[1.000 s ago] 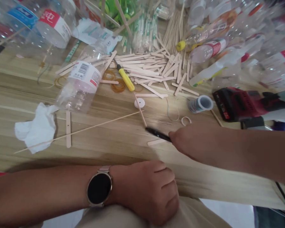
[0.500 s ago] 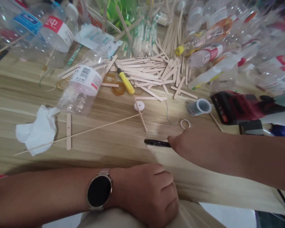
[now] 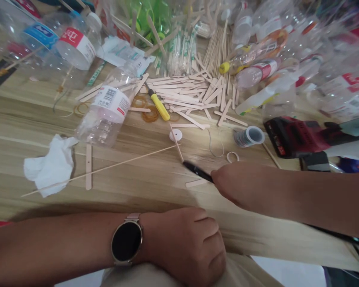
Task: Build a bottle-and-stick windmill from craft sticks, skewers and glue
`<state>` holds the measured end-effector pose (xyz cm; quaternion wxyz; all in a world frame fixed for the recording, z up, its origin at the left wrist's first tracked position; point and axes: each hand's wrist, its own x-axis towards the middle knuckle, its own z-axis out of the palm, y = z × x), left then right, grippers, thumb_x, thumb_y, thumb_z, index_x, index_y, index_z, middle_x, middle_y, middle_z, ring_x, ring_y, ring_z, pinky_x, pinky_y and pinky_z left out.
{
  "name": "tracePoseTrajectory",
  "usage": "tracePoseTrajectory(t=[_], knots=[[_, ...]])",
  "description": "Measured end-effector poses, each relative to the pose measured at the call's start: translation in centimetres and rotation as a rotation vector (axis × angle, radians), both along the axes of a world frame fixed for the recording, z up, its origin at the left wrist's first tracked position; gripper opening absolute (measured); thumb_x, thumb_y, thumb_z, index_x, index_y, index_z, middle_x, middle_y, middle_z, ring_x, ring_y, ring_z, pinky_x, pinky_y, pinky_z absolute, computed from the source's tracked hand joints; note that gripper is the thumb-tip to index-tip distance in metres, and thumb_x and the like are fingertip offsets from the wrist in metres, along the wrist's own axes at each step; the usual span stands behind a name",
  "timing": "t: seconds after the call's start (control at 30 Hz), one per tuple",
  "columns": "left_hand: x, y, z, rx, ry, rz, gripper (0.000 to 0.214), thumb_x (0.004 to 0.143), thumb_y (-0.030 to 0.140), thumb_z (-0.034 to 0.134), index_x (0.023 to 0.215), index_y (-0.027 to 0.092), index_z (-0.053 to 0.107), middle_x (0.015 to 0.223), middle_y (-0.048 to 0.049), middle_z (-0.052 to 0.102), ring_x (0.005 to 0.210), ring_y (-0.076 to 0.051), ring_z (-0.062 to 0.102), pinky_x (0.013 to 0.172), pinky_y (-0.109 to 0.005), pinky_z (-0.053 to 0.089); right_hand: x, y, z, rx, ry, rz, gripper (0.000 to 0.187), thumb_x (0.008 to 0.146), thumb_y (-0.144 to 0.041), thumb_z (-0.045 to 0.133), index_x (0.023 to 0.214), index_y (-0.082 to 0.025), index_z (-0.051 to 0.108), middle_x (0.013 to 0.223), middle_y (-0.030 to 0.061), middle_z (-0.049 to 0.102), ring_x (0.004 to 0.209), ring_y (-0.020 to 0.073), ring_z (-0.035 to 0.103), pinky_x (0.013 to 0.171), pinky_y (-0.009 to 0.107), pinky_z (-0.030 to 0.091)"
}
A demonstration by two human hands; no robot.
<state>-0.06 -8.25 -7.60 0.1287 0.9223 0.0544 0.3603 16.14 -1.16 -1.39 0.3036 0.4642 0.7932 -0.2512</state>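
My right hand (image 3: 237,181) is closed round a black pen (image 3: 198,171) above the table. The pen's far end meets, or overlaps in view, the near end of a short thin wooden stick (image 3: 176,141). That stick lies across a small white disc (image 3: 177,135) with a hole. A long bamboo skewer (image 3: 113,164) runs left from the stick, over a white tissue (image 3: 55,165) and a craft stick (image 3: 89,167) with a small hole. Below the pen lies another craft stick (image 3: 196,182), partly hidden by my hand. My left hand (image 3: 187,245) rests in a fist at the table's near edge, nothing showing in it.
A plastic bottle (image 3: 107,105), a yellow-handled screwdriver (image 3: 159,105) and a pile of craft sticks (image 3: 185,89) lie farther back. To the right are a wire spool (image 3: 249,136), a white ring (image 3: 232,157), a red-black power tool (image 3: 293,135) and many bottles (image 3: 257,71).
The pen has tilted, its far end swinging up and away to the short stick, uncovering more of the craft stick beneath. My left hand stays in its fist.
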Motion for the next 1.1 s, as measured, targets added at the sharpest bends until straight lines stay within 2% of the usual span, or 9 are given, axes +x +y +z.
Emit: tracePoseTrajectory(t=[0.07,0.17,0.27,0.4,0.63,0.73,0.83,0.97,1.1], knots=[[0.0,0.0,0.0,-0.008,-0.003,-0.001,0.016,0.081,0.014,0.059,0.071,0.009,0.071,0.068,-0.0085,0.069,0.054,-0.016,0.054,0.044,-0.030,0.039,-0.4,-0.3,0.4,0.032,-0.049,0.085,0.027,0.060,0.012,0.061,0.064,-0.015,0.064,0.049,0.0055,0.063,0.048,0.0207,0.063,0.045,0.026,0.030],[-0.1,-0.1,-0.1,-0.010,-0.003,-0.001,0.016,0.081,0.013,0.059,0.071,0.008,0.071,0.067,-0.0082,0.068,0.053,-0.015,0.053,0.043,-0.030,0.037,-1.1,-0.3,1.0,0.008,-0.118,0.136,0.030,0.064,0.014,0.058,0.071,-0.013,0.067,0.056,0.0091,0.067,0.053,0.0226,0.066,0.049,0.027,0.034],[-0.2,-0.1,0.0,-0.001,-0.003,0.005,0.017,0.081,0.012,0.059,0.072,0.008,0.071,0.068,-0.0082,0.068,0.054,-0.015,0.054,0.044,-0.030,0.038,-1.6,0.7,1.4,-0.113,-0.160,0.056,0.028,0.073,0.007,0.054,0.056,-0.014,0.062,0.052,0.0075,0.067,0.045,0.0170,0.062,0.044,0.024,0.033],[-0.2,0.0,0.1,0.016,-0.015,0.023,0.019,0.083,0.011,0.057,0.070,0.009,0.070,0.064,-0.0069,0.066,0.054,-0.015,0.054,0.044,-0.030,0.038,-1.7,1.5,1.8,-0.279,-0.198,-0.134,0.051,0.085,-0.006,0.040,0.036,-0.018,0.046,0.040,0.0039,0.061,0.030,0.0097,0.050,0.034,0.018,0.032],[-0.3,0.2,0.2,0.072,-0.003,0.020,0.017,0.086,0.011,0.058,0.073,0.009,0.068,0.060,-0.0027,0.058,0.054,-0.014,0.051,0.048,-0.030,0.038,0.2,-0.9,1.4,-0.177,0.013,-0.223,0.045,0.090,-0.014,0.036,0.049,-0.019,0.053,0.054,0.0082,0.070,0.046,0.0152,0.061,0.046,0.022,0.040],[-0.7,0.4,0.8,0.120,-0.052,0.066,0.012,0.086,0.015,0.061,0.078,0.010,0.068,0.061,-0.0003,0.057,0.055,-0.013,0.049,0.049,-0.029,0.036,1.8,-1.7,1.0,-0.118,0.127,-0.222,0.034,0.093,-0.018,0.038,0.065,-0.019,0.058,0.060,0.0042,0.071,0.052,0.0152,0.064,0.049,0.021,0.041],[-1.5,0.9,1.9,0.144,-0.073,0.153,0.011,0.087,0.016,0.061,0.078,0.012,0.065,0.061,0.0014,0.055,0.056,-0.014,0.047,0.051,-0.029,0.035,3.3,-2.4,1.0,-0.001,0.263,-0.229,0.032,0.095,-0.024,0.039,0.068,-0.020,0.056,0.059,0.0020,0.069,0.051,0.0147,0.062,0.050,0.022,0.041],[-2.2,1.9,3.6,0.049,0.036,0.405,0.019,0.096,0.017,0.051,0.078,0.015,0.058,0.068,-0.0012,0.061,0.066,-0.016,0.054,0.063,-0.030,0.044,4.8,-3.6,1.4,0.226,0.297,-0.201,0.032,0.094,-0.024,0.041,0.064,-0.021,0.053,0.054,0.0005,0.065,0.049,0.0145,0.061,0.051,0.023,0.039],[-1.7,2.4,4.7,-0.124,0.180,0.681,0.028,0.101,0.034,0.041,0.106,0.011,0.057,0.099,-0.0117,0.068,0.091,-0.025,0.062,0.078,-0.039,0.052,5.5,-4.8,1.1,0.608,0.234,0.036,0.022,0.095,-0.025,0.044,0.083,-0.017,0.062,0.051,0.0001,0.063,0.042,0.0165,0.059,0.044,0.027,0.026]])
